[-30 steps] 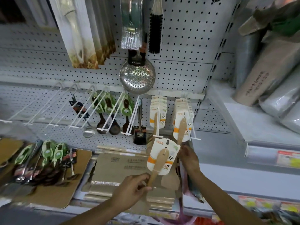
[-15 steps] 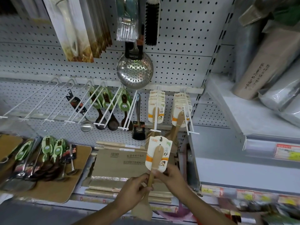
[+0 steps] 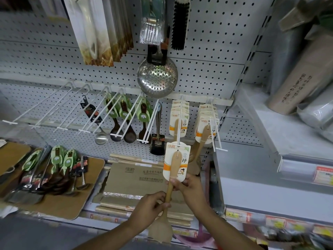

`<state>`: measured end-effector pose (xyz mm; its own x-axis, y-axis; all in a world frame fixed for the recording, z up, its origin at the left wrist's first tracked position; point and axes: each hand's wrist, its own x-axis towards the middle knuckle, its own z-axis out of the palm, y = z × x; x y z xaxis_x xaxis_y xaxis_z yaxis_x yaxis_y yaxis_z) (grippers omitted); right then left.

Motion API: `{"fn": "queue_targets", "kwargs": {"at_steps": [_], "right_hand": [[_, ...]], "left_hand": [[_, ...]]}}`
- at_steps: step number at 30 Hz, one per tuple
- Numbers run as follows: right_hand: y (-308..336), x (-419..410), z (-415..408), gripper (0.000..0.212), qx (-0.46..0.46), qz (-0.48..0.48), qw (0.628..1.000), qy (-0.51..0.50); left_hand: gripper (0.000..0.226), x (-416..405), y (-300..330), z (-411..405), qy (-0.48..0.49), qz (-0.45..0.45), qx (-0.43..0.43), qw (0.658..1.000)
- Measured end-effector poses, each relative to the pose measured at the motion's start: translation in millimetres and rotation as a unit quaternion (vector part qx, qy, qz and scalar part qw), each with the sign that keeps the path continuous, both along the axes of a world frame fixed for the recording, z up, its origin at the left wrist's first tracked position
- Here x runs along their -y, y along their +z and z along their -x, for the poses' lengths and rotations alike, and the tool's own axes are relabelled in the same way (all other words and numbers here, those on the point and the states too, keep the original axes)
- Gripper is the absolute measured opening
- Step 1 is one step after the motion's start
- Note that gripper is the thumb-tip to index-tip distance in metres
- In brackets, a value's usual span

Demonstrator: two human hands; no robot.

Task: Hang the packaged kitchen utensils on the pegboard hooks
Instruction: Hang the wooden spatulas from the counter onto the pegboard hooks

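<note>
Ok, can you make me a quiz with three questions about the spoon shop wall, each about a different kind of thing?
1. Where does the big holey metal skimmer hang?
A. above the row of white hooks
B. flat on the brown board
C. on the right-hand shelf

2. What colour is the band across the card of the wooden spatula being held?
A. blue
B. orange
C. purple

3. How is the spatula held?
A. left hand only
B. both hands, the right hand too
C. nobody touches it

Answers: 1 A, it hangs on the pegboard over the hooks; 2 B, an orange stripe crosses the white card; 3 B, the left hand grips the handle and the right hand pinches the card's bottom edge.
</note>
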<state>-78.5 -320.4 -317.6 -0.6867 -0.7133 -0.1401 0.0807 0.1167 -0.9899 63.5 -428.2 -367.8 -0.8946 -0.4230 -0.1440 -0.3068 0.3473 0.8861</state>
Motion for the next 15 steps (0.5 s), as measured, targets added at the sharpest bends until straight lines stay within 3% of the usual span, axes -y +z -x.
{"fn": "queue_targets", "kwargs": {"at_steps": [8, 15], "right_hand": [[-8.0, 5.6, 2.6, 0.018, 0.008, -0.002, 1.000, -0.004], [-1.4, 27.6, 23.1, 0.016, 0.017, 0.016, 0.999, -0.035]], "left_hand": [[0.033, 0.4, -11.6, 1.1, 0.007, -0.013, 0.017, 1.000], [0.013, 14.8, -12.3, 19.7, 0.011, 0.006, 0.035, 0.999]]}}
